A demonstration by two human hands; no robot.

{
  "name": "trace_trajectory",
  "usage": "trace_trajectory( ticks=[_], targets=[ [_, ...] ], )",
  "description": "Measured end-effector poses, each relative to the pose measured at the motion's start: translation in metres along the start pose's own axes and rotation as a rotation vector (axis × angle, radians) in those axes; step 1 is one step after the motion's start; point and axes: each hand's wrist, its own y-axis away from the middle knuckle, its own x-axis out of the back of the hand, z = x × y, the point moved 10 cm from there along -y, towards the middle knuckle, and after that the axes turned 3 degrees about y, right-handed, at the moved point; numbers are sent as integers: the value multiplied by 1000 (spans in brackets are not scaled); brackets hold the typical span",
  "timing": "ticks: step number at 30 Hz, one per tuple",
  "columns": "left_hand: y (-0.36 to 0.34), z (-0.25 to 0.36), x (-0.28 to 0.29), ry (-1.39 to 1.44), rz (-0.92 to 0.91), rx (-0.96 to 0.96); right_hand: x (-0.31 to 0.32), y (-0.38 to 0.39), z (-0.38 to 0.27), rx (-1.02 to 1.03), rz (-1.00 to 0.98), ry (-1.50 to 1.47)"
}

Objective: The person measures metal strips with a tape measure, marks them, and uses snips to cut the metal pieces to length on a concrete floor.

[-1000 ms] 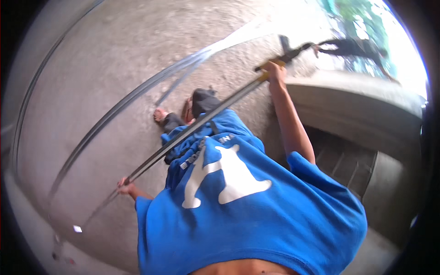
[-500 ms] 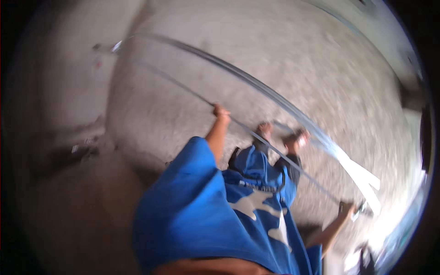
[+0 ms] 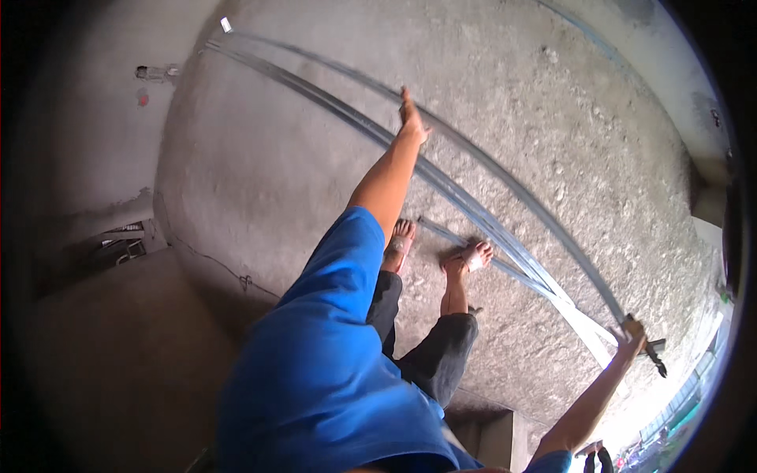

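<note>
A long, thin grey metal profile strip (image 3: 516, 185) runs from the upper left to the lower right, bowed by the lens. My left hand (image 3: 412, 120) reaches out beside it with fingers stretched, touching or nearly touching its middle. At the near right end, my right hand (image 3: 631, 337) is closed around the strip. A dark tool with a pointed tip (image 3: 656, 356) sticks out past that hand; its kind is unclear. Beneath, several similar metal profiles (image 3: 461, 203) lie together on the floor, passing under my left forearm. A shorter metal piece (image 3: 509, 270) lies by my bare feet.
Rough concrete floor (image 3: 315, 197) spreads around my feet. Walls rise at the left and far right. A dark recess with metal parts (image 3: 122, 240) is at the left, and a thin cord (image 3: 221, 266) lies near it. Bright clutter (image 3: 670, 433) fills the lower right.
The strip has been carried away from my body, from over my legs to beyond the floor profiles. My left hand has opened from its grip on it; my right hand has moved slightly outward.
</note>
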Motion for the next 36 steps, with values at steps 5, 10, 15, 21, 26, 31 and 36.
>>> trace_trajectory(
  ticks=[5, 10, 15, 21, 26, 31, 36],
  targets=[
    [35, -50, 62, -514, -74, -123, -81, 21, 31, 36, -120, -116],
    [81, -145, 219, -776, -93, 37, -55, 90, 68, -9, 85, -258],
    [113, -170, 389, -1238, -110, -18, -51, 241, 176, -404, 67, -73],
    [76, -160, 399, -1656, -289, -161, -14, 418, 358, -969, -60, 318],
    [-10, -153, 284, -1740, -655, -423, -26, 456, 529, -909, -246, 595],
    [-114, -216, 189, -2043, -899, -635, -5, 433, 679, -776, -6, 979],
    [-127, -306, 151, -2375, -1089, -845, 12, 476, 738, -981, 569, 858]
  ],
)
